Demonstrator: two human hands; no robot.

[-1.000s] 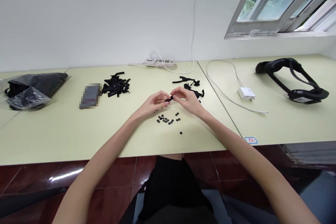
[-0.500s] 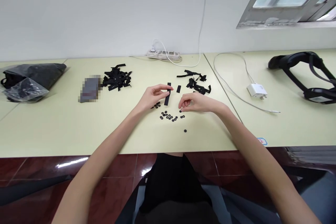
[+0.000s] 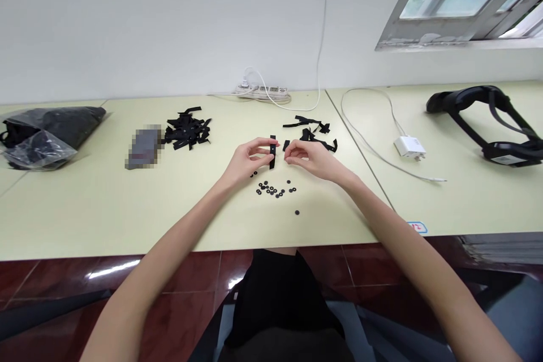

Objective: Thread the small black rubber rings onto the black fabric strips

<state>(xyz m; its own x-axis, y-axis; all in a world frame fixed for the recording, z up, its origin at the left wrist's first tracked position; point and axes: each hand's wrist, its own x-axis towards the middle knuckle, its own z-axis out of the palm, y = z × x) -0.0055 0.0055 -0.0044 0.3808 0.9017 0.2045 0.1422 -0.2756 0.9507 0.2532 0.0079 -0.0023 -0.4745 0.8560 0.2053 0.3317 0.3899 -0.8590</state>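
My left hand (image 3: 248, 159) pinches a short black fabric strip (image 3: 272, 163) between thumb and fingers, holding it on end over the table. Just to the right, my right hand (image 3: 309, 157) has thumb and fingertips pressed together close to the strip, apart from it. Whatever it may hold is too small to make out. Below both hands lie several small black round discs (image 3: 275, 191), some with pale centres. One lone disc (image 3: 297, 212) sits nearer the front edge. A short black piece (image 3: 286, 146) is partly covered by my right hand.
Heaps of black strips lie at the back left (image 3: 188, 131) and beyond my right hand (image 3: 306, 120). A plastic bag (image 3: 55, 134) and a blurred-out grey object (image 3: 144, 148) are leftward. A power strip (image 3: 263, 93), white charger (image 3: 409, 147) and black headset (image 3: 487, 124) occupy the back and right.
My right hand has moved up and left from the discs to beside the strip. The strip in my left hand has turned a little more upright. The view has shifted slightly.
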